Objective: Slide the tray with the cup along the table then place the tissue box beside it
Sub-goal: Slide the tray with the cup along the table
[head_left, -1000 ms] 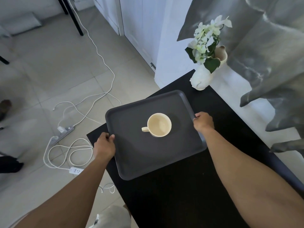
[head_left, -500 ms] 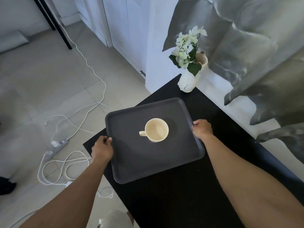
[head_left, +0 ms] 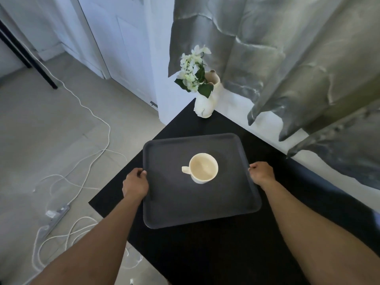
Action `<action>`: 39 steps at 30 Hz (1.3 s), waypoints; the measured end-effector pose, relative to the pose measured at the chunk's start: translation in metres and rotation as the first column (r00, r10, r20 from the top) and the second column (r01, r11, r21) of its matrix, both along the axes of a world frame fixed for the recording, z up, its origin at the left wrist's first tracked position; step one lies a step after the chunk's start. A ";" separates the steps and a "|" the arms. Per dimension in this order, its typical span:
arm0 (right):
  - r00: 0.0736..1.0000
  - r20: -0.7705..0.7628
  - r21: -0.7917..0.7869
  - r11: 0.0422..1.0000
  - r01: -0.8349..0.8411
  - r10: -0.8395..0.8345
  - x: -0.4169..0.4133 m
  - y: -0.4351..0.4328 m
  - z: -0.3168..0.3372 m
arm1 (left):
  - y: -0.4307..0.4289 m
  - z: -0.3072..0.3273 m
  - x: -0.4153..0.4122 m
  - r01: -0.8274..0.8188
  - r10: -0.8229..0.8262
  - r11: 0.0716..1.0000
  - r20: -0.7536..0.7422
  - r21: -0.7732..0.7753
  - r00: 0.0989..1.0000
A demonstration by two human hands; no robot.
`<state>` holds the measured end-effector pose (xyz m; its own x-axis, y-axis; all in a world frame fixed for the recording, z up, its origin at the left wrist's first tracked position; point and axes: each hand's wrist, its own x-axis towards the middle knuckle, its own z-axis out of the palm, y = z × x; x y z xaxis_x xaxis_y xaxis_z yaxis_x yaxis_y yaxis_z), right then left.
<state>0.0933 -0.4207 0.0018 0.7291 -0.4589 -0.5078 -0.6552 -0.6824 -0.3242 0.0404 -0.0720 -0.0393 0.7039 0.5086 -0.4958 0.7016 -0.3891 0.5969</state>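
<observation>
A dark grey tray (head_left: 176,204) lies on the black table (head_left: 216,254), near its far left corner. A cream cup (head_left: 203,168) stands upright in the tray's middle, handle pointing left. My left hand (head_left: 134,184) grips the tray's left rim with the thumb over the edge. My right hand (head_left: 261,174) grips the right rim. No tissue box is in view.
A white vase with white flowers (head_left: 202,95) stands at the table's far corner, beyond the tray. Grey curtains (head_left: 287,58) hang at the right over a white ledge. White cables and a power strip (head_left: 55,214) lie on the tiled floor at the left.
The tray with the cup sits a little further from the table's left edge and closer to me, both hands still on its rims. The view has tilted up.
</observation>
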 end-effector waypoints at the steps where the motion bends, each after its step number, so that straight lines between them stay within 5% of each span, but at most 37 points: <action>1: 1.000 0.003 0.003 1.000 0.021 -0.021 -0.004 -0.006 0.001 | -0.004 0.001 0.004 0.025 -0.025 1.000 0.007 0.002 1.000; 21: 0.961 -0.007 0.139 0.951 0.275 -0.277 -0.059 -0.087 0.009 | -0.069 0.033 0.072 0.355 -0.353 0.935 0.105 -0.006 0.930; 26: 0.917 -0.096 0.169 0.901 0.398 -0.387 -0.090 -0.152 -0.026 | -0.153 0.024 0.112 0.527 -0.528 0.849 0.043 0.034 0.848; 39: 0.857 -0.110 0.302 0.805 0.511 -0.503 -0.073 -0.163 -0.045 | -0.171 0.023 0.155 0.525 -0.526 0.850 0.068 0.038 0.848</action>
<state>0.0206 -0.5841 -0.0432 0.4230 -0.5762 -0.6993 -0.8896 -0.1175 -0.4413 0.1951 -0.2428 -0.0165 0.9023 0.0605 -0.4269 0.3439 -0.6982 0.6279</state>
